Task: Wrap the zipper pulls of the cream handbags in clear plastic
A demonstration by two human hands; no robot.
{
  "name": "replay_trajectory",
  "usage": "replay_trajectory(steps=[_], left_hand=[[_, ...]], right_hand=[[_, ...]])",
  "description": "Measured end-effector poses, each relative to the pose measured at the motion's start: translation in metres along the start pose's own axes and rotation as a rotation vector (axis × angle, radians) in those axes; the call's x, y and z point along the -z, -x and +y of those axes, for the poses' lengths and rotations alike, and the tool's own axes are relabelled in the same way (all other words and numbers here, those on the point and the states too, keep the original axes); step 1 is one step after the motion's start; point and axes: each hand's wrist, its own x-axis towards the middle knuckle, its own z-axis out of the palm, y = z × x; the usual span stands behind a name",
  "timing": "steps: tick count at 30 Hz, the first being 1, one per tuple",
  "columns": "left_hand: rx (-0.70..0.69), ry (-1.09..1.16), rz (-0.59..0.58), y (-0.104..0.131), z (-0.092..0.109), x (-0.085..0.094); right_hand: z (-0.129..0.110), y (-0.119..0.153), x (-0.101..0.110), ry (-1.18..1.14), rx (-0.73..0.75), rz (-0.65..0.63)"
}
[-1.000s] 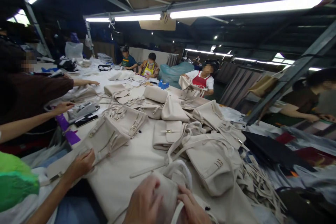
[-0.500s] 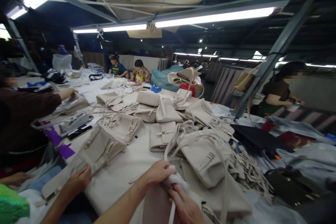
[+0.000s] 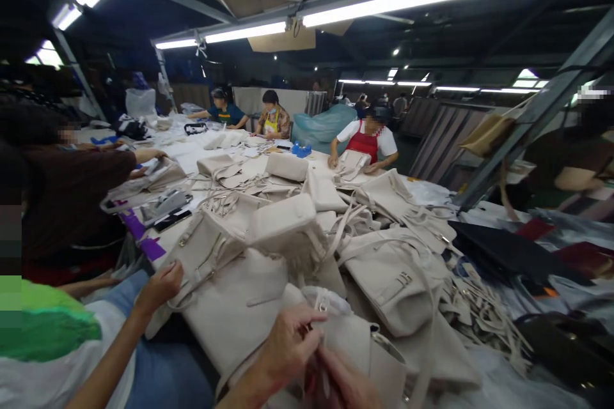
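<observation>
In front of me on the table, a beige handbag (image 3: 355, 335) lies under my hands, with a metal buckle and a handle in pale, see-through wrapping. My left hand (image 3: 288, 342) is closed, thumb and forefinger pinched together near the buckle. Right beside it, my right hand (image 3: 346, 378) is closed too, at the lower edge of the view. A narrow beige strap (image 3: 326, 382) shows between my fingers; its end is hidden. Just beyond, another beige handbag (image 3: 285, 220) lies tipped over, and a flat-fronted one with a clasp (image 3: 384, 281) is to the right.
At the left, a co-worker's hand (image 3: 165, 284) touches a beige bag (image 3: 204, 249). A person in a red apron (image 3: 362, 140) handles a bag across the table. Loose straps (image 3: 484, 313) are heaped at the right, near a slanted metal post (image 3: 542, 108).
My view has turned right. A beige handbag now lies tipped over in the middle. My hands have left the white-wrapped piece and meet at a strap. The red-aproned person has lowered a bag.
</observation>
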Motion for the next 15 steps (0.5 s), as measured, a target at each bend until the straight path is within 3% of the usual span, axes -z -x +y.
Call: replay_trajectory(steps=[4, 8, 11, 15], left_hand=[[0.24, 0.33, 0.129, 0.001, -0.017, -0.005], [0.364, 0.584, 0.094, 0.0, -0.019, -0.004], [0.47, 0.578, -0.006, 0.007, -0.021, -0.001], [0.511, 0.529, -0.013, 0.014, -0.022, -0.001]], right_hand=[[-0.012, -0.004, -0.009, -0.195, -0.238, 0.117], [-0.022, -0.01, -0.009, -0.489, -0.457, 0.173], [-0.023, -0.012, -0.01, -0.689, -0.515, 0.226], [-0.019, -0.012, -0.011, -0.664, -0.568, 0.198]])
